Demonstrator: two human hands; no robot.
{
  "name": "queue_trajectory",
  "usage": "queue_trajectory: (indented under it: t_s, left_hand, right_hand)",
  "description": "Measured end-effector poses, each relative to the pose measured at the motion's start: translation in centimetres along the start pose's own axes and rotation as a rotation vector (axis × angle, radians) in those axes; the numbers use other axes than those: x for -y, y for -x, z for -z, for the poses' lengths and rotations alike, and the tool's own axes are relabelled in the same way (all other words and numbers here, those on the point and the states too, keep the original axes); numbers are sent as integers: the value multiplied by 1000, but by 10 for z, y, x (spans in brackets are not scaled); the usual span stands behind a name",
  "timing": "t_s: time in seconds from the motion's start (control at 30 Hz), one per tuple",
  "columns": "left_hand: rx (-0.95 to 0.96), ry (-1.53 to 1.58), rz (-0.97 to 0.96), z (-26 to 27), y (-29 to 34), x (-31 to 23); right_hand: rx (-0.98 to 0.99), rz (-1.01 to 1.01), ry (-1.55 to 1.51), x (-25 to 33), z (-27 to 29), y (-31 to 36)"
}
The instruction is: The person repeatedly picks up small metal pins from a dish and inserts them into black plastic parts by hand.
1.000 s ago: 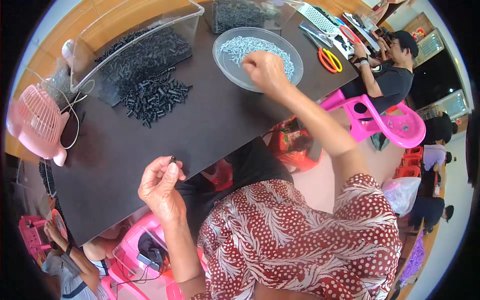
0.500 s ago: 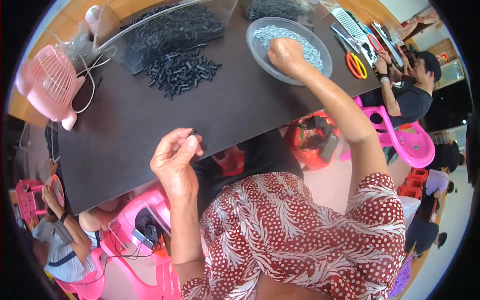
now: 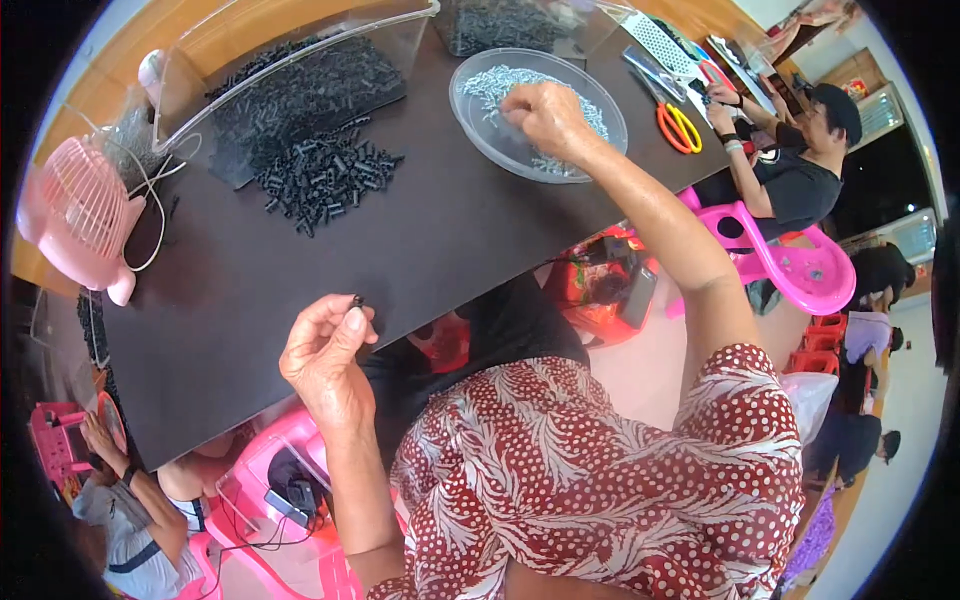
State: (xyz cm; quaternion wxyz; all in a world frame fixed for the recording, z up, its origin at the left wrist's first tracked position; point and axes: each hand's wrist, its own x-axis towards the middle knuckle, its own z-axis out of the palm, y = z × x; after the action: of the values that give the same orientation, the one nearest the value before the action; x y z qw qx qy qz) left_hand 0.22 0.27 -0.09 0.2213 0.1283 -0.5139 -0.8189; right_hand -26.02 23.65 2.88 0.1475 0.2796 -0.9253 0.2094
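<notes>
My left hand (image 3: 330, 362) is closed in a pinch above the near edge of the dark table (image 3: 400, 245). A small black plastic piece (image 3: 358, 301) pokes up between its thumb and forefinger. My right hand (image 3: 548, 118) reaches over a round clear plastic tray (image 3: 468, 137), fingertips drawn together. Many small silvery metal pieces (image 3: 497, 84) lie in that tray. What the right fingers hold, if anything, is too small to make out. To the left of the tray, a heap of short black ribbed plastic pieces (image 3: 325, 180) spills from a clear bin (image 3: 408, 52).
A pink fan (image 3: 82, 215) with a white cord stands at the left. Right of the tray lie orange-and-yellow-handled scissors (image 3: 679, 128). A co-worker in black (image 3: 805, 185) sits at the far right, another person (image 3: 140, 520) at the lower left. Pink plastic chairs (image 3: 805, 275) flank the table.
The whole view has shifted, so the table items sit farther left. My right hand has gone from a curled fist down in the tray to pinched fingertips over it. The left hand keeps its pinch.
</notes>
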Motion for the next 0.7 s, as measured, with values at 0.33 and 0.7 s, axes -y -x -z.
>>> queue_trajectory:
  t_s: [0.33, 0.7]
  left_hand:
    - [-22, 38, 39, -3, 0, -3]
    - [24, 128, 55, -1, -5, -1]
  right_hand:
    - [59, 146, 335, 1, -24, -12]
    - [100, 328, 443, 7, -14, -9]
